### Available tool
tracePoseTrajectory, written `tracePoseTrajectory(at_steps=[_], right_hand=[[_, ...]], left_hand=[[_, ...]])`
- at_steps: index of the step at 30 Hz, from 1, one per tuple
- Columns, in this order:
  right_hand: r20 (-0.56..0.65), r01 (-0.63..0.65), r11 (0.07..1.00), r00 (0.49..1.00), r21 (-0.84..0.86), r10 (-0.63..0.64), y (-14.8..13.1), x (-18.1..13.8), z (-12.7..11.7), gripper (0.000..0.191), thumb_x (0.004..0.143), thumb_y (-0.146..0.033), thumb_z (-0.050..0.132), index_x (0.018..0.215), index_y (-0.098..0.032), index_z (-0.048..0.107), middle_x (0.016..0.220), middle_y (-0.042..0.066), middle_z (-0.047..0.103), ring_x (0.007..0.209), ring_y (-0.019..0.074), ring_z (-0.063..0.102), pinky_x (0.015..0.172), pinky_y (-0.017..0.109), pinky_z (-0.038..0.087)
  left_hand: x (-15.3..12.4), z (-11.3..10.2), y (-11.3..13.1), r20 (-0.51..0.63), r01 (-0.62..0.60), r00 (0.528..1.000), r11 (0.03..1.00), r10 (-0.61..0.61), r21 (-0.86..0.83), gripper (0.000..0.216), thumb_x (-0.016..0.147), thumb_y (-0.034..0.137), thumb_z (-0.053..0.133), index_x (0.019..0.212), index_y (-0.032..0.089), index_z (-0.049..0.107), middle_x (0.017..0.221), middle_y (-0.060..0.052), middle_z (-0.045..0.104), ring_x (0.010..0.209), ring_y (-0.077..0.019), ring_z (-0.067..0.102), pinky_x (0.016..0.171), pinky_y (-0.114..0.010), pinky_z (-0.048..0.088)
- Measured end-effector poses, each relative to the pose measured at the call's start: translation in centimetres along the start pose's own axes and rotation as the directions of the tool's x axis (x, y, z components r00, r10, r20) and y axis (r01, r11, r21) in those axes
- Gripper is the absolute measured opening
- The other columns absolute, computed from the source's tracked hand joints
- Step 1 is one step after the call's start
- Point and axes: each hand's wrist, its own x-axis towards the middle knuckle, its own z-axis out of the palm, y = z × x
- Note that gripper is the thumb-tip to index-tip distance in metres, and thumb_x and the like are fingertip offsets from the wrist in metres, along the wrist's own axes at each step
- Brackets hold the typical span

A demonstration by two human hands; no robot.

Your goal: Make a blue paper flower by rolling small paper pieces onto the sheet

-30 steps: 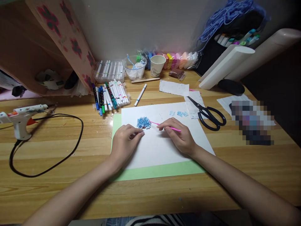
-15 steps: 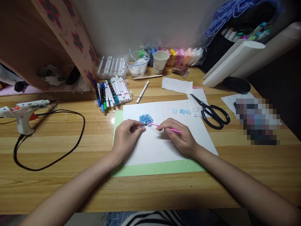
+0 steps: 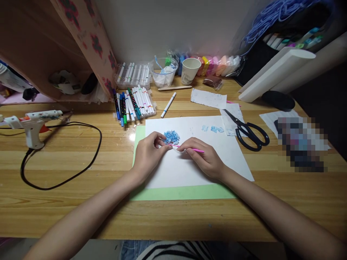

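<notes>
My right hand (image 3: 204,156) grips a thin pink stick (image 3: 198,150) like a pen. The stick points left and reaches the fingertips of my left hand (image 3: 149,153). Thumb and fingers of that hand are pinched together at the lower left edge of a blue, crumbly clump (image 3: 171,137); whatever sits between them is too small to make out. Under both hands lies a white sheet of paper (image 3: 184,175), on top of a green sheet (image 3: 187,194). Small pale-blue scraps (image 3: 217,129) rest on the white sheet, right of the clump.
Black-handled scissors (image 3: 251,135) lie at right by torn paper pieces (image 3: 208,98). Several markers (image 3: 135,104) fill a case behind the sheet, near a loose marker (image 3: 168,105). A plastic bowl (image 3: 163,76) and paper cup (image 3: 190,71) stand at the back. At left is a glue gun (image 3: 34,126).
My right hand has moved slightly left, bringing the pink stick's tip up to my left fingertips. The whole view has shifted a little. My left hand stays by the blue clump.
</notes>
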Motion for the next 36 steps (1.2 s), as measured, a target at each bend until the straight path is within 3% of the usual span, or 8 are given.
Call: tracePoseTrajectory(at_steps=[9,24,28,36], right_hand=[[0.003,0.0,0.998,1.0,-0.065,0.0,0.0,0.3,0.3,0.022,0.095,-0.016,0.041,0.104,-0.021,0.061,0.096,0.005,0.063,0.094,0.0155,0.057,0.083,0.032,0.045],[-0.042,0.122,0.956,0.99,-0.266,-0.137,0.1,0.8,0.7,0.02,0.095,-0.015,0.041,0.099,-0.019,0.06,0.088,0.006,0.066,0.084,0.0179,0.058,0.076,0.033,0.046],[-0.022,0.173,0.907,0.98,-0.384,-0.196,-0.5,2.7,1.0,0.02,0.096,-0.022,0.041,0.089,-0.02,0.06,0.081,0.006,0.067,0.076,0.0186,0.058,0.071,0.033,0.045],[-0.006,0.194,0.82,0.972,-0.538,-0.234,-0.9,6.1,2.2,0.043,0.095,-0.045,0.037,0.067,-0.02,0.058,0.061,0.004,0.058,0.06,0.0163,0.049,0.06,0.03,0.039]], left_hand=[[0.3,-0.1,0.0,-0.032,-0.034,0.999,0.998,0.036,0.047,0.024,0.07,0.028,0.074,0.086,0.019,0.059,0.07,0.005,0.061,0.062,-0.0101,0.052,0.059,-0.023,0.039],[0.9,-1.0,-1.0,0.065,-0.076,0.995,0.997,0.075,0.007,0.037,0.063,0.03,0.08,0.088,0.019,0.054,0.075,0.004,0.06,0.062,-0.0099,0.052,0.056,-0.023,0.04],[1.2,-1.3,-1.2,0.1,-0.103,0.99,0.995,0.102,0.007,0.039,0.063,0.032,0.08,0.089,0.019,0.054,0.076,0.003,0.06,0.061,-0.0096,0.052,0.056,-0.023,0.04],[1.3,-1.5,-1.1,0.103,-0.126,0.988,0.989,0.119,0.072,0.035,0.063,0.03,0.078,0.087,0.019,0.055,0.074,0.004,0.058,0.06,-0.0097,0.049,0.054,-0.023,0.036]])
